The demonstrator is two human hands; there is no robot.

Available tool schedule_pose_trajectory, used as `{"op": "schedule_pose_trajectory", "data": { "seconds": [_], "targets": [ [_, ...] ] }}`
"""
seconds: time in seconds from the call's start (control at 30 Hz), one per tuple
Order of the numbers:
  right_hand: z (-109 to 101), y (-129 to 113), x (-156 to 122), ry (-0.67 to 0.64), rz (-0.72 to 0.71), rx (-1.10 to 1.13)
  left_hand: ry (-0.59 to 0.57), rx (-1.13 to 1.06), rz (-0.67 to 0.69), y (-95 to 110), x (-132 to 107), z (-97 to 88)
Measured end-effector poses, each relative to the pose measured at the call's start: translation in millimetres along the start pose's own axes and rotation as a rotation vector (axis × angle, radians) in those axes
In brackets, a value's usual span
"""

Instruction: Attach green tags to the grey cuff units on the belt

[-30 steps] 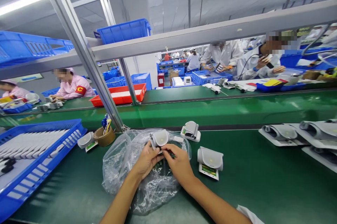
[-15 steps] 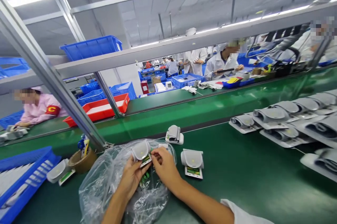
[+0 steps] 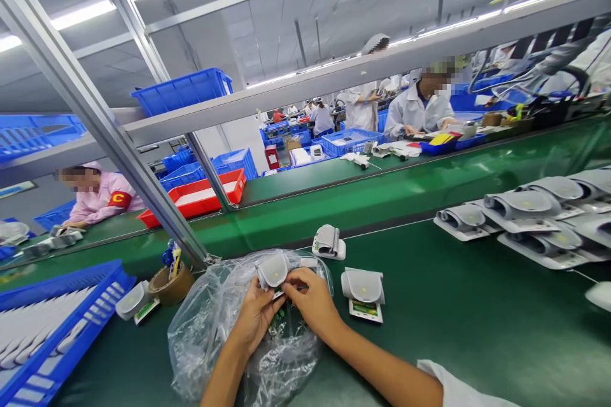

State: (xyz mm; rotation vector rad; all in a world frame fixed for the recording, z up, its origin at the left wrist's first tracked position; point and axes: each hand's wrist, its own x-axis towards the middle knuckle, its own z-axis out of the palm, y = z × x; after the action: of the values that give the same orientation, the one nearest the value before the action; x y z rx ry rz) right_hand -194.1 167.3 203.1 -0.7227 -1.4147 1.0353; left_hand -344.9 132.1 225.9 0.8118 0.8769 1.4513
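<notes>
Factory line: green tabletop [image 3: 453,330] under strip lights, with a co-worker [image 3: 100,200] in a pink top across the belt.
Left grip [image 3: 255,316]: curled closed under a gray cuff [image 3: 273,270], holding it over the bag's mouth.
Right grip [image 3: 310,299]: half closed, fingers just beside the cuff; whatever it pinches is hidden.
Bag: clear plastic bag [image 3: 200,343] near the tabletop's front edge, both hands above it.
Done so far: cuffs with green cards [image 3: 363,289] lie beside the bag, more in rows [image 3: 525,209] toward the right edge.
Left over: green cards [image 3: 277,329] inside the bag; pale bars [image 3: 38,330] in a blue crate [image 3: 90,295] at the left corner.
</notes>
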Motion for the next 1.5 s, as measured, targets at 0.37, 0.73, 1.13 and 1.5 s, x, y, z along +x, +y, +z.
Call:
{"op": "schedule_pose_trajectory", "data": {
  "seconds": [0.37,0.73,1.13,1.5],
  "targets": [
    [4.7,10.7,4.2,0.025,0.288,0.317,-0.033,0.034,-0.006,-9.3,3.0,-8.1],
    [6.1,5.8,3.3,0.065,0.383,0.404,-0.039,0.027,-0.019,-9.4,4.0,-8.8],
    [1.8,13.0,7.9,0.046,0.475,0.45,-0.109,-0.001,-0.006,-4.6,-1.6,1.9],
    [3.4,15.9,8.1,0.067,0.387,0.305,-0.094,0.026,0.004,-0.7,-4.8,8.8]
  ]
}}
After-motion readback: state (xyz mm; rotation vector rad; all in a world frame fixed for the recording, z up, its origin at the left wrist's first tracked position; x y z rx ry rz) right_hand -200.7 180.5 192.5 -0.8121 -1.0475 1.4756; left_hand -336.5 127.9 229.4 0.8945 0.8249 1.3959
